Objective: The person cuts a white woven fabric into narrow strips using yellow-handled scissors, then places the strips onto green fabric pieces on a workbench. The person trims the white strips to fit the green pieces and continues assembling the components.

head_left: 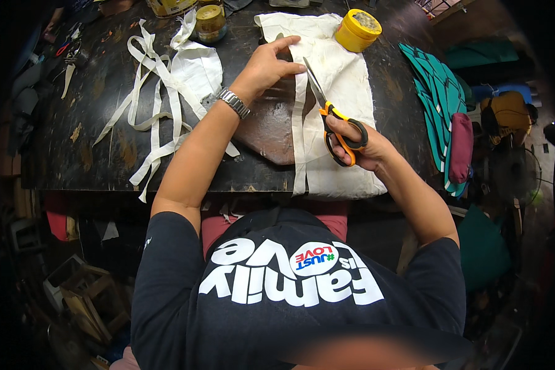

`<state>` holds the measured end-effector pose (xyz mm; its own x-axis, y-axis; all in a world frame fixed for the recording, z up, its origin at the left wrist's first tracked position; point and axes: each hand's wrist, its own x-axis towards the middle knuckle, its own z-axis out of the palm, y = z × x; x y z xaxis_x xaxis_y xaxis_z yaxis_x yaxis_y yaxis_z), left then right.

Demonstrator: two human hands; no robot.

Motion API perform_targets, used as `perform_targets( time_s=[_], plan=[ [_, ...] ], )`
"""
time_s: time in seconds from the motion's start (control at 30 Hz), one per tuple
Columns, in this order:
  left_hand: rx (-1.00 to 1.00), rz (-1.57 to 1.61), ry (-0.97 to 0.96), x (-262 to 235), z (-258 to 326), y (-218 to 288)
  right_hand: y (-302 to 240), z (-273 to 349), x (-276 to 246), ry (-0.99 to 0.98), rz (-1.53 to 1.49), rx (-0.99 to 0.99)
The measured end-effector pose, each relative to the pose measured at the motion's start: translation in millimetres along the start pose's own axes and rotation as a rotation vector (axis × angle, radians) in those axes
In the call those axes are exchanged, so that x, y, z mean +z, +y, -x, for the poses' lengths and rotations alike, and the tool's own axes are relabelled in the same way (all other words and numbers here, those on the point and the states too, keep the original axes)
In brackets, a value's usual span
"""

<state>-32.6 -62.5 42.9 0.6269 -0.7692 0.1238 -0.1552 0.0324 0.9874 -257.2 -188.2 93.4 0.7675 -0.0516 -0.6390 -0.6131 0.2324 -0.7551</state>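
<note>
**Strip cut through white cloth, scissors mid-stroke**

Right hand [359, 143] is closed through the loops of the orange-and-black-handled steel scissors [328, 117]; blades point toward the far side, slightly parted, with the tips inside the sheet of off-white woven cloth [345, 86]. The cloth lies flat on the dark, scuffed wooden worktable [92, 148], right of centre, with its near edge hanging over the table's near rim. A narrow strip [298, 148] is already parted along the left of the cut line.

Left hand [267, 66] lies palm down, fingers spread, pressing the cloth just left of the blades; it grips nothing. It also rests over a brown rounded leather-like piece [266, 126].

Judgement: for a straight strip, keep the pressing hand close beside the blades yet clear of their path, hold the cloth taut, and take long strokes without fully closing the tips.

Nearby: a tangle of cut white cloth strips [157, 92] to the left, a yellow round lidded tub [358, 29] at the far edge of the cloth, and a stack of teal shaped panels [438, 92] to the right.
</note>
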Motion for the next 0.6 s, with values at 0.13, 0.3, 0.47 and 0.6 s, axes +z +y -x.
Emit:
perform_targets(
  time_s=[0.13,0.3,0.47,0.6],
  plan=[
    [-0.152,0.149,-0.112,-4,3,0,-9,-13,2,-0.032,0.004,-0.028],
    [-0.074,0.106,-0.078,-1,4,-2,-22,-32,5,0.006,0.029,0.045],
    [-0.075,0.131,-0.087,-4,6,-5,-20,-32,10,0.022,-0.007,-0.018],
    [-0.147,0.154,-0.079,-4,6,-9,-18,-30,12,-0.026,-0.027,-0.04]
  ],
)
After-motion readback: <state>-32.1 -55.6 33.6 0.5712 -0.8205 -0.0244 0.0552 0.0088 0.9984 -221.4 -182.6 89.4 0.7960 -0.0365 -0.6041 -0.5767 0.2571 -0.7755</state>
